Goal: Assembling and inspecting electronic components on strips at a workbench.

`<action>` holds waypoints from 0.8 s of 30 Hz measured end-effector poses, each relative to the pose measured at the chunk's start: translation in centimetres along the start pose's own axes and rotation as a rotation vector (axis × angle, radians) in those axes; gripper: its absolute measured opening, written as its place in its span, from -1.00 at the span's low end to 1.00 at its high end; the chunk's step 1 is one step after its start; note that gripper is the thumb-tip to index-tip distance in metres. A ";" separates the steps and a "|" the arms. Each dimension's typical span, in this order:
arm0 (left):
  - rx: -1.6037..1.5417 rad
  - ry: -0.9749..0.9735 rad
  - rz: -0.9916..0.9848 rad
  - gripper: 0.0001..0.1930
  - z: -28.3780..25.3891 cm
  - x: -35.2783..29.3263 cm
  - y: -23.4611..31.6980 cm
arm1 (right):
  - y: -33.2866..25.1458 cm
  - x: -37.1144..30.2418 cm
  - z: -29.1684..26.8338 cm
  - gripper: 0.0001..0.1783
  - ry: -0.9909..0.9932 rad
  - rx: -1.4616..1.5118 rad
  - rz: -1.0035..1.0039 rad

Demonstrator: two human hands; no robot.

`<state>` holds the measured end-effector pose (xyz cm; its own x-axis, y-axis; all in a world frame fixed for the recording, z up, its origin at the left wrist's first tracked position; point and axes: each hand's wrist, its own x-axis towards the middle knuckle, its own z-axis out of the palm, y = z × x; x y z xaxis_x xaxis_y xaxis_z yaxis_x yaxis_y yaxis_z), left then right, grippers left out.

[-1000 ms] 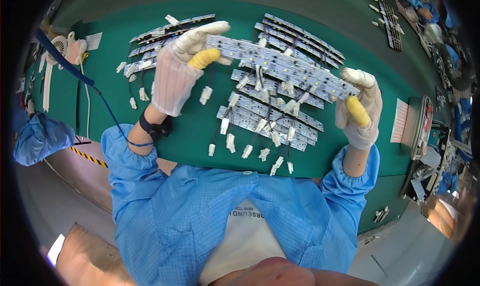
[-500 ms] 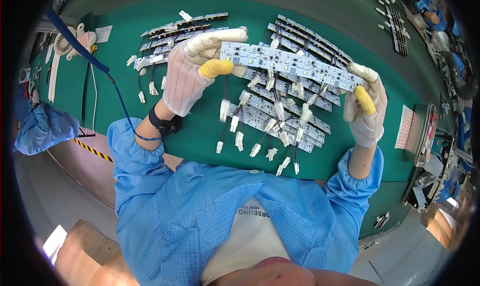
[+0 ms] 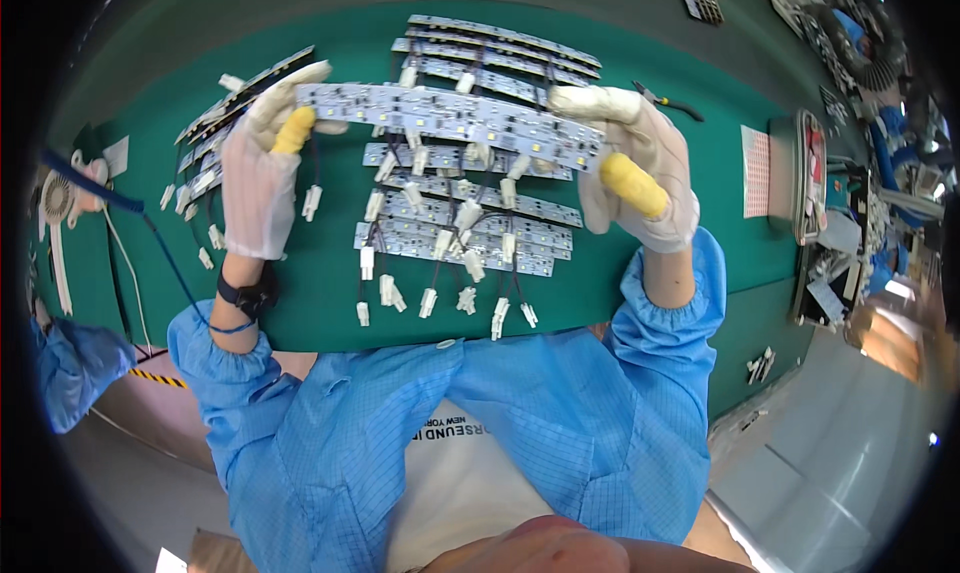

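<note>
Head view: left hand and right hand pinch an LED strip over the green tabletop, a fan at frame left.

Bright, even indoor light over the green bench, ringed by dark fisheye corners

Light spreads softly across the work area, leaving faint shadows; the pale circuit board strip reads clearly, though its tiniest markings soften. Stronger glare lies on the grey floor at lower right, where a pale streak shines, and a small white patch burns out at the lower left rim. Straight edges bend outward, the bench's far edge bowing plainly. Background clutter along the right looks smeared and hard to make out, while a co-worker's blue sleeve at the left sits dim and soft against the black vignette
</note>
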<state>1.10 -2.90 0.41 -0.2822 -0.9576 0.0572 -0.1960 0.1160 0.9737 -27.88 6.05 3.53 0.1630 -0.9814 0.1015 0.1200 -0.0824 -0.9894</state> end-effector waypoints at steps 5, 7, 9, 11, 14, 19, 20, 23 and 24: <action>-0.212 -0.032 0.147 -0.52 -0.7 0.1 -1.2 | 0.4 0.7 -0.4 -0.38 0.112 -0.150 -0.055; -0.349 -0.109 0.220 -0.44 -0.2 -0.4 -1.0 | -0.7 1.1 -0.2 -0.41 0.128 -0.296 0.064; -0.496 -0.191 0.241 -0.25 0.0 -1.0 -1.4 | -0.4 1.2 0.2 -0.40 0.175 -0.293 0.135; -0.310 -0.190 0.172 -0.37 -0.2 -1.2 -0.5 | 0.6 1.3 0.0 -0.40 0.210 -0.330 0.045; -0.192 -0.161 0.233 -0.47 -0.1 -0.4 -0.7 | 1.2 0.9 -0.5 -0.36 0.255 -0.303 0.057; -0.079 -0.120 0.124 -0.49 -0.8 -1.0 -1.3 | 0.7 -0.1 -1.9 -0.51 0.155 -0.303 0.136; 0.016 -0.118 0.106 -0.49 -1.0 -1.0 -1.5 | 0.7 0.0 -1.7 -0.51 0.155 -0.306 0.138; 0.054 -0.022 0.161 -0.54 -0.1 -0.6 -1.0 | 1.1 0.4 -0.7 -0.58 0.114 -0.084 0.011; 0.103 0.048 0.196 -0.56 0.4 -0.5 -0.7 | 1.0 0.2 -0.6 -0.58 0.131 -0.095 0.009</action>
<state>1.02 -2.42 -0.36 -0.2796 -0.9254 0.2558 -0.2372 0.3247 0.9156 -28.35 5.62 2.52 0.0337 -0.9959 0.0844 0.0249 -0.0835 -0.9962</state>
